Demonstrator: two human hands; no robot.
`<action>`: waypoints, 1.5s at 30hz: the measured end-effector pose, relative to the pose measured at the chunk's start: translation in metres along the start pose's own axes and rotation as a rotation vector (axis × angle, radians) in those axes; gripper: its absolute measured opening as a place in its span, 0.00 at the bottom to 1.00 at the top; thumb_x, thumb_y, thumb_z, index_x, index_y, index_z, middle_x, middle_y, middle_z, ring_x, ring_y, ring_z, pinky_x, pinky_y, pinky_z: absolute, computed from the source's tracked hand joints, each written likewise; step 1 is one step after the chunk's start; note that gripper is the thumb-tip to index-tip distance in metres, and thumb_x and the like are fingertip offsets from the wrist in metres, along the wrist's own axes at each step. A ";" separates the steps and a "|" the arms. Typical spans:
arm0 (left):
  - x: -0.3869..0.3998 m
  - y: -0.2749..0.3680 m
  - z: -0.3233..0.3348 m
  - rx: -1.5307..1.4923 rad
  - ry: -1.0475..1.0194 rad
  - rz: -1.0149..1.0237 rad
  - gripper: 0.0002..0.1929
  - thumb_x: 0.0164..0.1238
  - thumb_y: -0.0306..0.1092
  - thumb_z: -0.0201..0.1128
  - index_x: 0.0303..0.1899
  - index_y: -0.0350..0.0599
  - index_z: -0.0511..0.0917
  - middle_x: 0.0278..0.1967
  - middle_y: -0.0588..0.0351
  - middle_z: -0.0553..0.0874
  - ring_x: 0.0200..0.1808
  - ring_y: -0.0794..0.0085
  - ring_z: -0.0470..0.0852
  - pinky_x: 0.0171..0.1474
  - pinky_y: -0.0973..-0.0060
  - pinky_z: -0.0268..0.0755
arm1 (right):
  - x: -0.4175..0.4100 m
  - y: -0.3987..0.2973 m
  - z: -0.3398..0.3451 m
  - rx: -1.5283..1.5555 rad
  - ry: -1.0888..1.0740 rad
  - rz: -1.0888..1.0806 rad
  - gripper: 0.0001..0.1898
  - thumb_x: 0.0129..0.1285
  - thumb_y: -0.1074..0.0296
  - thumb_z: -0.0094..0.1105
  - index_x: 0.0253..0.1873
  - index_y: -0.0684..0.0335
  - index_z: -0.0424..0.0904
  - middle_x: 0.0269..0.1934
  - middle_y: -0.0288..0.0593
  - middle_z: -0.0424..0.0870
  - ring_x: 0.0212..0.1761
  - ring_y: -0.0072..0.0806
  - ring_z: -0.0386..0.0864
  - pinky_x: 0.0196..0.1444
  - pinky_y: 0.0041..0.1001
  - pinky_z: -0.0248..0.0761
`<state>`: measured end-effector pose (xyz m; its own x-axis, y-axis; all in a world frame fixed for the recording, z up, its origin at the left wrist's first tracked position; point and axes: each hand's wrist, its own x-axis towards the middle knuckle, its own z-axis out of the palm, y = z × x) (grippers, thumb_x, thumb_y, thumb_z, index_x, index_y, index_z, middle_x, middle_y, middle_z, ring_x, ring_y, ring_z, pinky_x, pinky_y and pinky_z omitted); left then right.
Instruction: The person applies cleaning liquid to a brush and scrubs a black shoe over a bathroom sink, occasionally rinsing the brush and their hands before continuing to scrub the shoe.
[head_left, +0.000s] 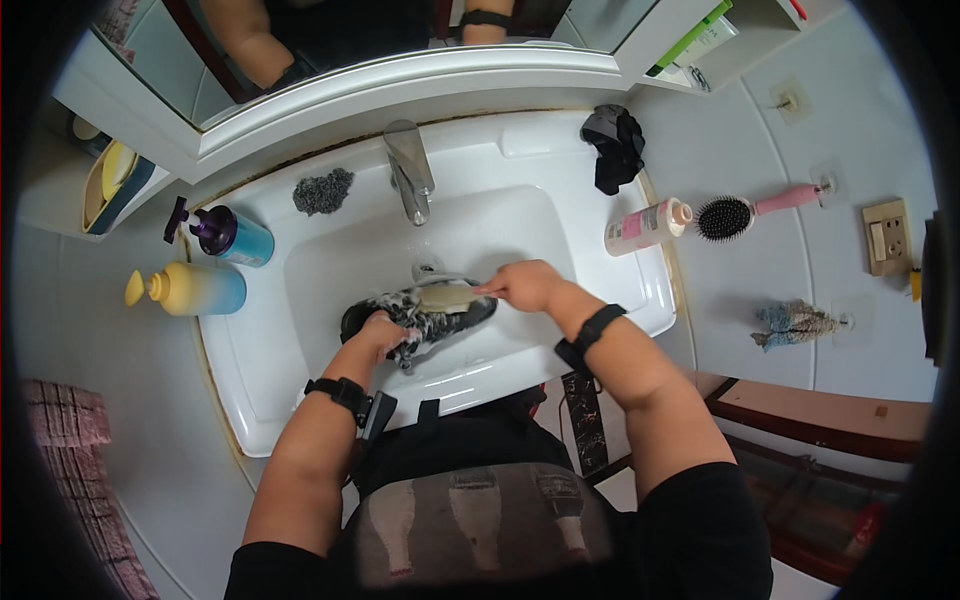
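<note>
A black shoe (461, 318), streaked with white suds, lies slantwise in the white washbasin (495, 217). My left hand (381, 335) grips its left part, with some foam on the fingers. In my right hand (527, 285) is the handle end of a pale yellowish scrubbing brush (446, 298), held between thumb and fingers. The brush lies flat along the top of the shoe, among the lather; its bristles are hidden beneath it. Behind the shoe, the drain (426, 268) shows below the chrome faucet (409, 172). I cannot see water running from the spout.
A grey steel-wool pad (323, 191) and a dark crumpled cloth (614, 146) lie on the basin's back ledge. Two pump bottles, blue (244, 236) and yellow-blue (199, 289), stand left. Right are a pink-labelled bottle (645, 227) and a hanging hairbrush (750, 214). A mirror cabinet (420, 71) overhangs behind.
</note>
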<state>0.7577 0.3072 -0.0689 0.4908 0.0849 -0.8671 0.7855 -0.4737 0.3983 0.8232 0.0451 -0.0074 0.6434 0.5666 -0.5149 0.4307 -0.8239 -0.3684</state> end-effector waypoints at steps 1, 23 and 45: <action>-0.011 0.001 0.000 0.001 -0.031 0.019 0.34 0.41 0.37 0.74 0.49 0.28 0.68 0.44 0.44 0.78 0.44 0.63 0.77 0.46 0.67 0.68 | -0.013 0.017 -0.001 0.000 0.000 0.002 0.12 0.61 0.58 0.50 0.48 0.36 0.79 0.38 0.38 0.80 0.40 0.36 0.77 0.41 0.31 0.70; -0.036 -0.020 -0.003 -0.135 -0.300 0.047 0.39 0.41 0.33 0.74 0.56 0.25 0.63 0.53 0.45 0.73 0.55 0.64 0.71 0.57 0.73 0.61 | -0.046 0.039 -0.013 0.061 0.058 -0.001 0.14 0.58 0.65 0.56 0.48 0.36 0.78 0.28 0.39 0.76 0.33 0.37 0.76 0.36 0.31 0.70; -0.001 -0.054 0.015 -0.075 -0.339 0.092 0.38 0.40 0.38 0.75 0.53 0.24 0.68 0.51 0.44 0.76 0.50 0.66 0.75 0.54 0.76 0.65 | 0.023 -0.075 -0.011 0.006 -0.032 -0.153 0.14 0.60 0.60 0.52 0.50 0.35 0.77 0.37 0.41 0.80 0.40 0.39 0.77 0.42 0.33 0.70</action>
<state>0.7094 0.3197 -0.0942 0.4182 -0.2565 -0.8714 0.7752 -0.3993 0.4896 0.8127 0.1194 0.0169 0.5500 0.6855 -0.4771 0.5183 -0.7281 -0.4486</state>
